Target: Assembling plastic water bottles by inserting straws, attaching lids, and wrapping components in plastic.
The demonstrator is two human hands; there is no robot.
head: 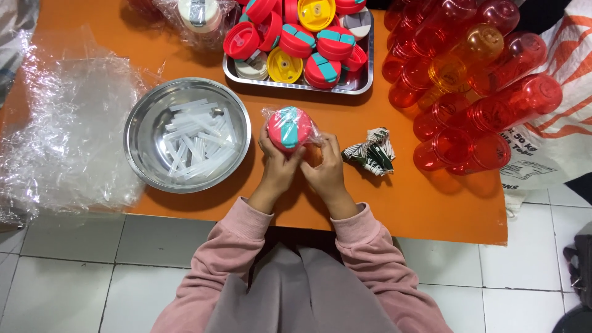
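Hands meet over the orange table (185, 37): my left hand (279, 165) and my right hand (325, 169) both curl closed around a round pink plastic lid with a teal strap (288, 127), wrapped in a clear plastic bag, held upright just above the table's near edge. A round steel bowl of clear plastic straws (187, 134) sits just to the left. A folded green-and-white wrapper (372, 152) lies beside my right hand. A steel tray of red and yellow lids (364, 77) stands beyond, with stacked red translucent cups (487, 105) on the right.
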